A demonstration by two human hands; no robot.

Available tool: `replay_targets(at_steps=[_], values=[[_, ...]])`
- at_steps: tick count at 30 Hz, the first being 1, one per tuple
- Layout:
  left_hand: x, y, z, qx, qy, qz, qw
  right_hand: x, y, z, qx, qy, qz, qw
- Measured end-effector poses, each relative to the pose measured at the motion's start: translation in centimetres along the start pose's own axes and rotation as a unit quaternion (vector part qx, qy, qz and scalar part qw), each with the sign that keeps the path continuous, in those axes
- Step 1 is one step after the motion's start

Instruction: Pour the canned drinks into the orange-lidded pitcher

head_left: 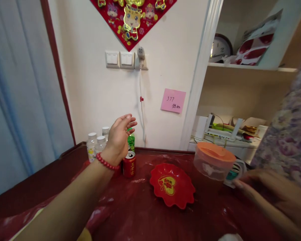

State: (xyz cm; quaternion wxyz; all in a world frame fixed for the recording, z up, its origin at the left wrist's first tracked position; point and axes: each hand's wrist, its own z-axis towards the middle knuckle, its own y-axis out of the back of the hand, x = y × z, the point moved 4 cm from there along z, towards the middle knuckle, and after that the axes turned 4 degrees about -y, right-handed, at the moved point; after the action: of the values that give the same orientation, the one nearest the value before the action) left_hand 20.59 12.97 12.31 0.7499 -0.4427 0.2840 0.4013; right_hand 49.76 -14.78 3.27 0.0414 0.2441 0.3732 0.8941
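My left hand (120, 135), with a red bead bracelet at the wrist, is raised over the left side of the table with its fingers stretched out and nothing in it. Just under it stands a red drink can (129, 164), its top opened. A green-labelled bottle (131, 140) is partly hidden behind the hand. On the right, my right hand (273, 190) is blurred, its thumb apart from the fingers. It is near the handle of a clear plastic jug (207, 165) with an orange lid (215, 151) and a small teal-and-white item (232, 175); contact is unclear.
A red scalloped plate (172, 185) lies mid-table. Several white-capped bottles (92, 147) stand at the back left. Behind are a wall socket with a plug (140, 55), a hanging cord (141, 110), and shelves holding a white router (220, 132). Flowered fabric (286, 127) hangs at right.
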Motion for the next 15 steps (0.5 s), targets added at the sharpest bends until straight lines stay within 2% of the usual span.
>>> replay_targets(at_steps=[2, 4, 8, 10, 12, 15], values=[[-0.3, 1.0, 1.2, 0.017, -0.004, 0.060, 0.998, 3.3, -1.0, -0.1, 0.025, 0.032, 0.031, 0.999], [-0.4, 2.4, 1.8, 0.037, -0.006, 0.134, 0.990, 5.6, -2.3, -0.2, 0.060, 0.053, 0.064, 0.995], [0.7, 6.0, 1.5, 0.117, -0.008, 0.284, 0.952, 9.3, -5.1, 0.0, 0.128, 0.086, 0.103, 0.983], [1.5, 7.6, 1.0, 0.146, -0.009, 0.324, 0.935, 11.5, -6.7, 0.3, 0.157, 0.096, 0.111, 0.977], [1.9, 9.0, 0.6, 0.133, -0.008, 0.325, 0.936, 13.8, -8.6, 0.8, 0.189, 0.099, 0.118, 0.970], [1.8, 10.6, 0.3, 0.054, 0.002, 0.258, 0.965, 16.9, -12.0, 1.9, 0.227, 0.092, 0.130, 0.961]])
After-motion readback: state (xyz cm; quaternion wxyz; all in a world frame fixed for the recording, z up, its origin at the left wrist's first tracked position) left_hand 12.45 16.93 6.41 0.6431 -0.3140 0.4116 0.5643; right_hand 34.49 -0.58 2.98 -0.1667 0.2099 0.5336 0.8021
